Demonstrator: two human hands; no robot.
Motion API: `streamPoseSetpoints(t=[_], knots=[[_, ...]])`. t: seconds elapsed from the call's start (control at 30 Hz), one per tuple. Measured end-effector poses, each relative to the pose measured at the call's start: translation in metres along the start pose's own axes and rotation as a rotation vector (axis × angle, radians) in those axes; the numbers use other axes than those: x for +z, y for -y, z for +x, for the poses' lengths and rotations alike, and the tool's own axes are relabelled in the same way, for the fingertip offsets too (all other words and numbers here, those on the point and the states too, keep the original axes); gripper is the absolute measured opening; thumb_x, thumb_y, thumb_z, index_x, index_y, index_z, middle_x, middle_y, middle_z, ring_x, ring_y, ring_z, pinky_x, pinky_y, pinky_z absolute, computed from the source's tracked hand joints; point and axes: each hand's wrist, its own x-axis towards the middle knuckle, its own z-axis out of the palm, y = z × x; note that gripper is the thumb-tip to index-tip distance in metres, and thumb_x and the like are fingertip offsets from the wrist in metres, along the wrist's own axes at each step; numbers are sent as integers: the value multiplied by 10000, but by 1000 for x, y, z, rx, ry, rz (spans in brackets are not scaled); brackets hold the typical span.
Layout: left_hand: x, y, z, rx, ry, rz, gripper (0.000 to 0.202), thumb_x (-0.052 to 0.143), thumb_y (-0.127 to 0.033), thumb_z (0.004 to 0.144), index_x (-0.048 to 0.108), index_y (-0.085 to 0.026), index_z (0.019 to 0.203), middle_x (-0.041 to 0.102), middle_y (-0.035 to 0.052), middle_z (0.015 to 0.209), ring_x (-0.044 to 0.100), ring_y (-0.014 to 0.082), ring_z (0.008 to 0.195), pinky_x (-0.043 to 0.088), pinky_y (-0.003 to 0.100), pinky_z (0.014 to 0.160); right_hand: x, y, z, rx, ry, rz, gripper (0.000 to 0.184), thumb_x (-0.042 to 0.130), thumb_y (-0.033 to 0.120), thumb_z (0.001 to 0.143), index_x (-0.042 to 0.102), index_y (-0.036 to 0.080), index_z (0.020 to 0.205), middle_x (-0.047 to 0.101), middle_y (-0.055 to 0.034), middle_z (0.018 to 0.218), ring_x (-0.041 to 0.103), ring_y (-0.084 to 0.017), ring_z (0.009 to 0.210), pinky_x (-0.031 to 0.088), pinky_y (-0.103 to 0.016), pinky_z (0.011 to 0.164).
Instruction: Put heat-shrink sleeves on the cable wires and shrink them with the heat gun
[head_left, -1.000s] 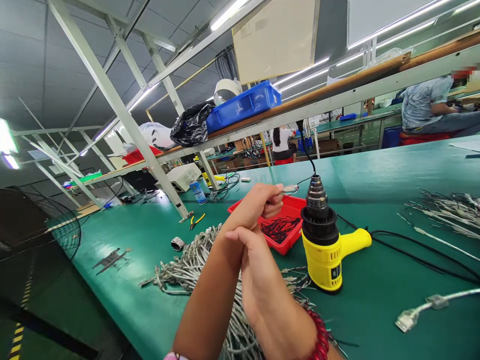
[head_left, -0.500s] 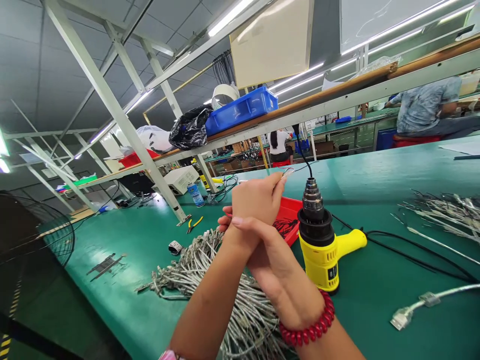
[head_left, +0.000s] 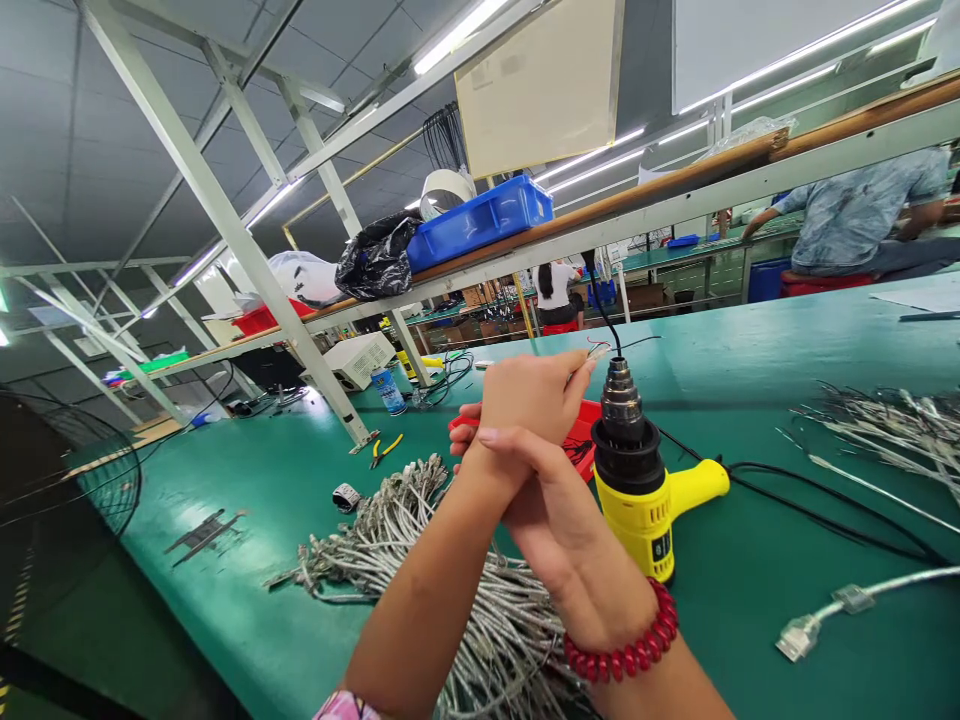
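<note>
So this is the heating bit, as far as I can tell. The left hand (head_left: pixel 534 398) is pinched shut on a thin cable end (head_left: pixel 596 350), holding its loose little wires just above the nozzle (head_left: pixel 619 385) of a yellow heat gun (head_left: pixel 637 512). The gun stands upright on the green bench (head_left: pixel 750 350), nozzle up. The right hand (head_left: pixel 559 525), the one with the red bead bracelet (head_left: pixel 622 655), is wrapped around the left wrist (head_left: pixel 469 495), bracing it. So both hands are closed, 1 on the cable and 1 on the wrist.

My guess at what the next move needs is a steady hold, with the tip centred over the hot air and the fingers (head_left: pixel 577 375) kept clear of the metal. They're very close to it.

Just behind the hands is a red tray (head_left: pixel 583 432), with what look like short black pieces in it, mostly hidden. A big heap of grey cables (head_left: pixel 416 540) lies on the near left. 1 separate cable with a connector (head_left: pixel 806 632) lies off to the right.

Nothing here is actually readable. The gun has a small black panel (head_left: pixel 661 546) and there's a blue can (head_left: pixel 388 388) with a label farther back, but both are too small to make out. No brand I can see.
</note>
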Motion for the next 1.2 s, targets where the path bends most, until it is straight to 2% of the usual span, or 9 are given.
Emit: streamPoseSetpoints(t=[0.47, 0.67, 0.77, 0.87, 0.97, 1.07, 1.1, 1.17, 1.2], knots=[[-3, 14, -14, -34, -6, 29, 343, 457, -395, 962, 673, -228, 754, 476, -23, 539, 261, 130, 508, 157, 273, 552, 2, -14, 2, 47, -4, -9, 368, 784, 231, 530, 712, 131, 878, 669, -38, 831, 580, -146, 786, 430, -238, 719], [-14, 20, -24, -79, 40, 132, 341, 434, -405, 968, 708, -251, 836, 532, -13, 553, 289, 133, 502, 168, 274, 547, 6, -25, -3, 113, 25, -15, 365, 783, 235, 538, 715, 138, 883, 659, -36, 824, 571, -146, 792, 426, -237, 712], [-27, 24, -42, -80, 2, 162, 335, 438, -384, 968, 719, -244, 852, 565, -6, 551, 324, 131, 486, 187, 280, 534, 11, -34, -13, 166, 69, -77, 372, 762, 267, 578, 705, 155, 929, 660, -31, 840, 579, -159, 823, 444, -255, 754], [-46, 31, -74, -101, -138, 32, 278, 458, -333, 969, 719, -237, 969, 619, -10, 606, 424, 117, 499, 265, 265, 539, 13, -49, -19, 211, 209, -389, 445, 762, 348, 627, 678, 199, 1037, 678, -35, 973, 606, -202, 930, 479, -293, 804], [-64, 41, -106, -192, -268, -228, 238, 474, -270, 968, 701, -237, 1029, 662, -31, 688, 521, 97, 566, 343, 227, 580, 7, -68, -15, -3, 412, -1202, 395, 691, 440, 762, 665, 206, 1080, 698, -52, 1054, 631, -234, 978, 508, -333, 846], [-70, 60, -118, -233, -118, -496, 317, 433, -310, 986, 688, -203, 832, 643, -38, 684, 546, 90, 616, 376, 201, 623, -5, -78, -6, -240, 444, -1779, 372, 574, 481, 867, 708, 141, 934, 728, -142, 901, 665, -307, 887, 508, -450, 857], [-68, 69, -116, -238, -41, -572, 359, 420, -336, 989, 669, -190, 777, 634, -34, 680, 544, 92, 626, 377, 200, 628, -8, -77, -4, -293, 436, -1864, 447, 566, 546, 856, 715, 126, 895, 725, -169, 860, 672, -330, 843, 514, -477, 830], [-62, 87, -108, -270, 56, -670, 397, 412, -360, 984, 636, -171, 715, 614, -25, 670, 525, 99, 635, 362, 205, 624, -14, -68, -2, -533, 397, -2022, 633, 502, 718, 810, 715, 127, 882, 718, -165, 782, 677, -325, 718, 539, -455, 707], [-57, 96, -102, -298, 66, -692, 392, 420, -358, 977, 627, -166, 705, 593, -24, 648, 504, 99, 625, 345, 208, 609, -14, -61, -2, -626, 349, -2026, 614, 453, 701, 849, 711, 148, 918, 724, -139, 797, 684, -302, 718, 543, -414, 674]])
